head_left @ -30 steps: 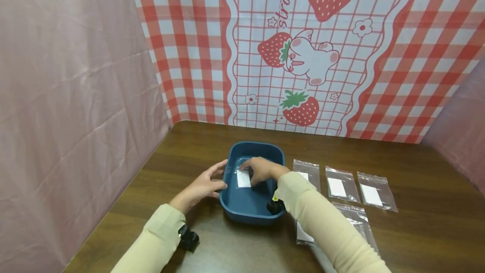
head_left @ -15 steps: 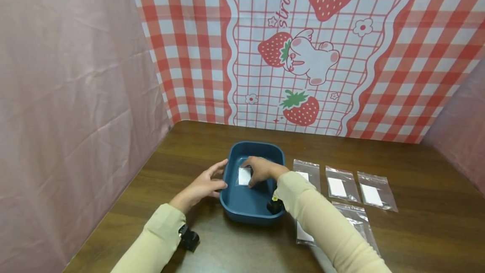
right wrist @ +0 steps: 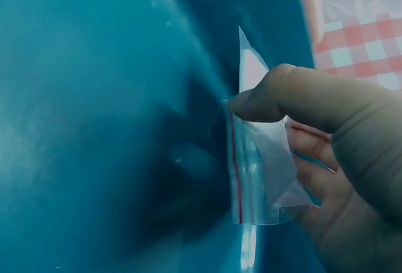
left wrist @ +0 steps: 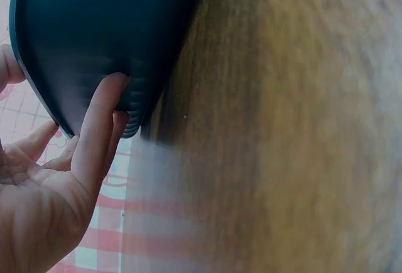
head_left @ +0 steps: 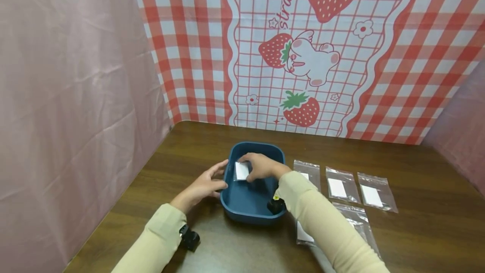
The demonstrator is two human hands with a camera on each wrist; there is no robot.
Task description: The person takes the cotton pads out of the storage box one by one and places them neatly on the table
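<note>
A blue plastic bin (head_left: 250,217) stands on the table in the head view. Inside it, my right hand (head_left: 262,167) pinches a small clear zip bag (head_left: 241,171) with a white flat piece in it. In the right wrist view the bag (right wrist: 273,166) stands tilted between thumb and fingers, its red seal line towards the bin's inside. My left hand (head_left: 202,187) rests on the outside of the bin's left wall. Its extended fingers (left wrist: 94,128) touch that wall in the left wrist view.
Several more clear zip bags with white pieces lie right of the bin, among them one bag (head_left: 337,188) and another (head_left: 372,196) farther right. My right sleeve (head_left: 326,222) partly covers the nearer ones. A checked strawberry cloth (head_left: 197,54) hangs behind the wooden table (head_left: 204,138).
My right hand has shifted the zip bag slightly towards the back left of the bin, and the bag looks more tilted. My left hand has stayed at the bin's wall.
</note>
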